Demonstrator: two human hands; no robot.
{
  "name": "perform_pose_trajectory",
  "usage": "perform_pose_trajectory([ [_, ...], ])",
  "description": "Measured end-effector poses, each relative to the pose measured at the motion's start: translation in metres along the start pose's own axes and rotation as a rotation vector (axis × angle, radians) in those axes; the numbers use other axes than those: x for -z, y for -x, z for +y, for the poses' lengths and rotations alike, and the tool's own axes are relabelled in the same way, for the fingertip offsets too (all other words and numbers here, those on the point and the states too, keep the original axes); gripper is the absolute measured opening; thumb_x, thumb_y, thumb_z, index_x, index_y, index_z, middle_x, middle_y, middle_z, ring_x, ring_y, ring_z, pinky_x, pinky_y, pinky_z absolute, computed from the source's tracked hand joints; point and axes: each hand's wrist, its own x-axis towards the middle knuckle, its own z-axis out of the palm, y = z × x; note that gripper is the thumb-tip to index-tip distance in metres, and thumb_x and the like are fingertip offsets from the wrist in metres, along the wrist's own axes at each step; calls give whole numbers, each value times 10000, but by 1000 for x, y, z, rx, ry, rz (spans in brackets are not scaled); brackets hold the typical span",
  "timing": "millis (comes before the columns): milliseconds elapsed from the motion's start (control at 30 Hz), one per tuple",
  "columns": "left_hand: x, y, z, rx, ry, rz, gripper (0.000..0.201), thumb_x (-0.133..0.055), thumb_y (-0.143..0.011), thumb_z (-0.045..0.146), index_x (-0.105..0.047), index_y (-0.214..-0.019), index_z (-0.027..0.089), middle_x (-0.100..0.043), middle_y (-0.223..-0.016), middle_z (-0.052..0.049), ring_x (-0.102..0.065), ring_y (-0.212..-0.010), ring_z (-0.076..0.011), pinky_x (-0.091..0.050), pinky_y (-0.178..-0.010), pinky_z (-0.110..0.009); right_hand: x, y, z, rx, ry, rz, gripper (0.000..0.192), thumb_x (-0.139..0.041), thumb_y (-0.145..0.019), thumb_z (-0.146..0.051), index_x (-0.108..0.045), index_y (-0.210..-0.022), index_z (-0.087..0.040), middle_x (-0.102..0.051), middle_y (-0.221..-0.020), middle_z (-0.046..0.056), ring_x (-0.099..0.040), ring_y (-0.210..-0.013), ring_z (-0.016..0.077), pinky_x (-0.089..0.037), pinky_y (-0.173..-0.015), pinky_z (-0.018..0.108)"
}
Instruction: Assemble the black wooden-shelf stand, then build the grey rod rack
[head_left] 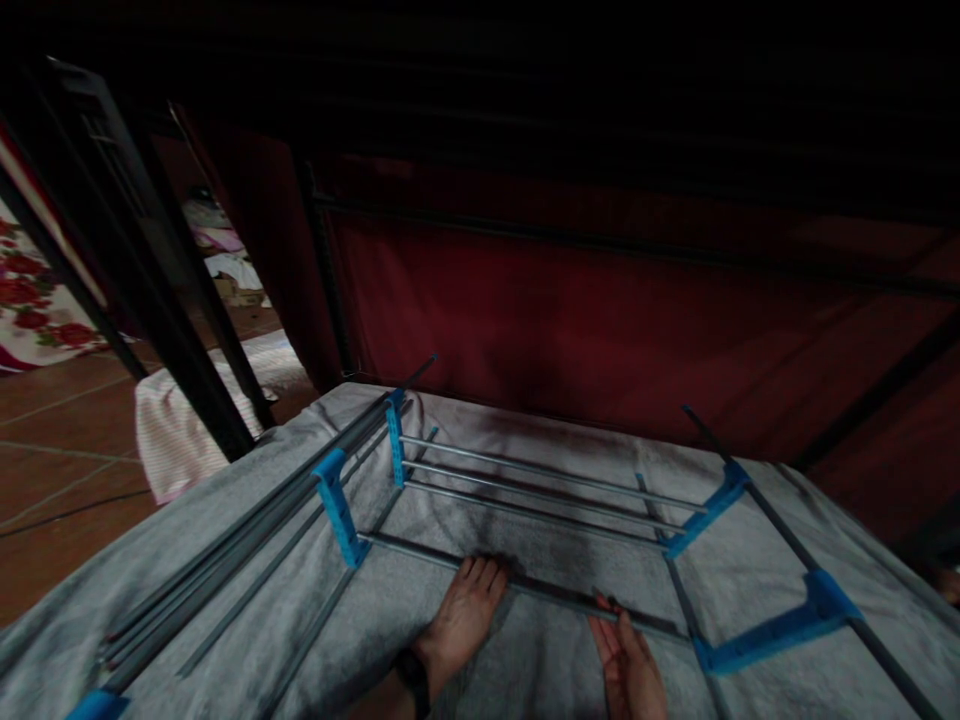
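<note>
A rack of grey metal rods and blue plastic connectors lies flat on a grey cloth. My left hand rests palm down with its fingertips on the nearest grey rod. My right hand is edge-on, fingers straight, touching the same rod from the near side. Neither hand clasps it. Three parallel rods span between a blue connector on the left and another blue connector on the right.
A bundle of loose grey rods lies along the left of the cloth. A dark red fabric wall with black frame bars stands behind. Black posts, a tiled floor and a pale striped cloth are at left.
</note>
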Motion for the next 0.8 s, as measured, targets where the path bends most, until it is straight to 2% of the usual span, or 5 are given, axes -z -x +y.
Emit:
perform_pose_trajectory([
  [167,7,-1,1,-21,-26,-36,526,-385,-898,-11,-514,-1368,187,-625,-1285,-90,-553,-1189,-244,-376,-1084,-441,-4,7,-4,13,0,-31,413,-858,-610,-501,-734,-920,-258,-748,-1061,41,-657,-1127,236,-565,-975,365],
  [267,9,-2,1,-35,-43,-28,543,-376,-894,-27,-506,-1377,184,-630,-1273,-86,-557,-1175,-243,-385,-1074,-438,-8,13,-6,24,8,-12,368,-846,-634,-513,-739,-879,-259,-754,-1019,49,-665,-1104,257,-556,-996,409],
  [367,7,-2,0,-53,-78,-14,517,-392,-901,-10,-521,-1366,176,-639,-1254,-86,-568,-1156,-254,-407,-1054,-446,-12,15,-6,44,-23,11,347,-848,-640,-503,-735,-834,-240,-753,-998,51,-673,-1086,245,-553,-993,389],
  [633,-5,-3,-5,-105,-160,81,433,-435,-920,28,-593,-1296,172,-678,-1164,-75,-606,-1088,-244,-456,-990,-434,-12,13,-2,69,-53,-60,293,-863,-625,-498,-720,-767,-286,-770,-973,-10,-686,-1055,174,-564,-951,318],
  [800,-4,-5,-7,-121,-184,133,367,-436,-949,71,-643,-1235,169,-693,-1128,-91,-614,-1060,-259,-457,-964,-443,-16,14,-3,86,-66,-43,281,-858,-630,-489,-727,-770,-283,-768,-985,14,-694,-1045,206,-573,-949,366],
])
